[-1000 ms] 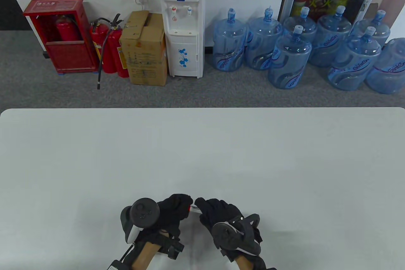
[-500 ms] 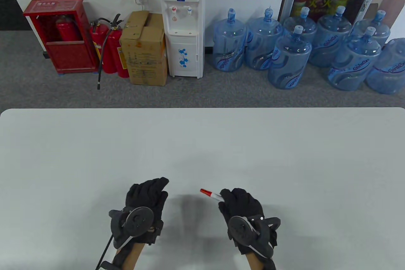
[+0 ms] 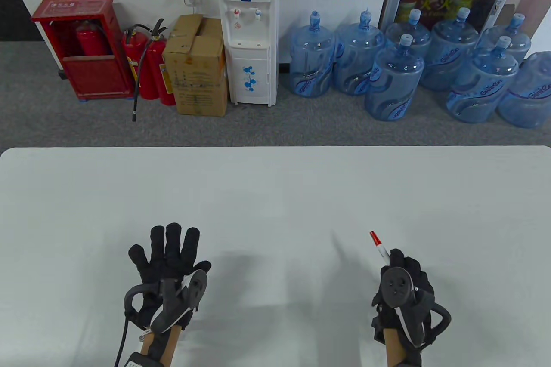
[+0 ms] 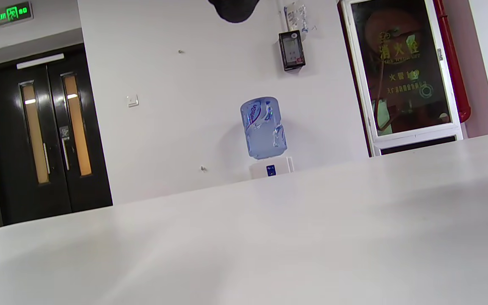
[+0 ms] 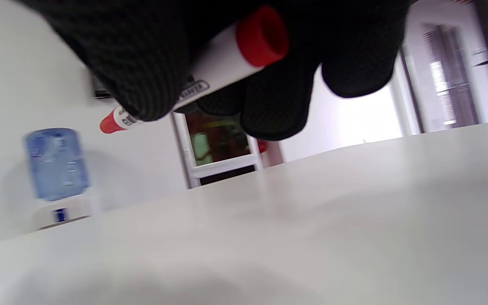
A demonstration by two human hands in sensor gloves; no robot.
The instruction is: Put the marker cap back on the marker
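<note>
Fingers of the right hand are curled and clamped around the marker, holding it above the counter. The marker's long axis runs away from the person and slightly to the left, with its red cap sticking out beyond the fingertips as the far end. In the right wrist view the white barrel crosses under the gloved fingers, a red end toward the camera and the other red end poking out past the thumb side.

Well apart to the left, the left hand is spread flat, fingers apart and pointing away from the person, holding nothing; whether the palm touches the counter I cannot tell.

Beyond the counter's far edge stand a water dispenser, blue water jugs, a cardboard box and red fire extinguishers.
</note>
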